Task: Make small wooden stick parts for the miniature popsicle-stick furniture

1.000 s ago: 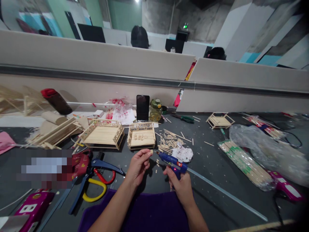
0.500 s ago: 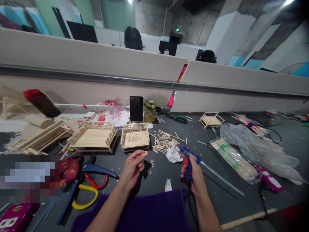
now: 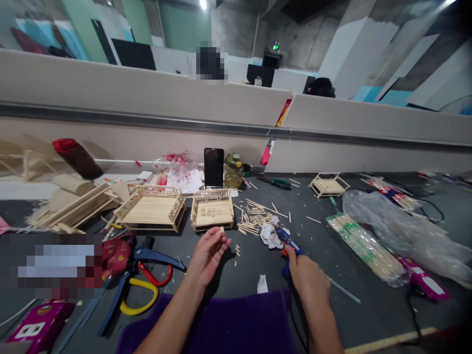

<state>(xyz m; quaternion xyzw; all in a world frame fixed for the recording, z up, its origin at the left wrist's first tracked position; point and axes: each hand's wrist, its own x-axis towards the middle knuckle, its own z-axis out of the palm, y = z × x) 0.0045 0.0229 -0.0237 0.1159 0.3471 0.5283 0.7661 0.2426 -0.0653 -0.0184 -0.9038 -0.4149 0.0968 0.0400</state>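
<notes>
My left hand (image 3: 209, 253) pinches a tiny piece of cut wooden stick (image 3: 221, 229) between thumb and forefinger, just in front of a small stick-built bed frame (image 3: 212, 209) with little wooden bits lying on it. My right hand (image 3: 308, 273) is wrapped round a blue hot glue gun (image 3: 291, 246), its nozzle at a crumpled white tissue (image 3: 272, 235); a clear glue stick (image 3: 344, 288) juts out behind. Between the hands lie a few short stick pieces (image 3: 237, 250). A heap of cut sticks (image 3: 258, 216) is spread beyond them.
A larger stick model (image 3: 151, 209) stands left, a small one (image 3: 328, 186) back right. Big blue-handled cutters (image 3: 129, 265) lie left, pliers (image 3: 275, 182) behind. Bagged sticks (image 3: 367, 248) and a purple power strip (image 3: 424, 280) lie right. A phone (image 3: 214, 167) stands by a bottle (image 3: 233, 169).
My right hand has turned palm down and tilted the glue gun, its nozzle now against the tissue. The left hand's other fingers have loosened while its pinch stays. The view has shifted slightly.
</notes>
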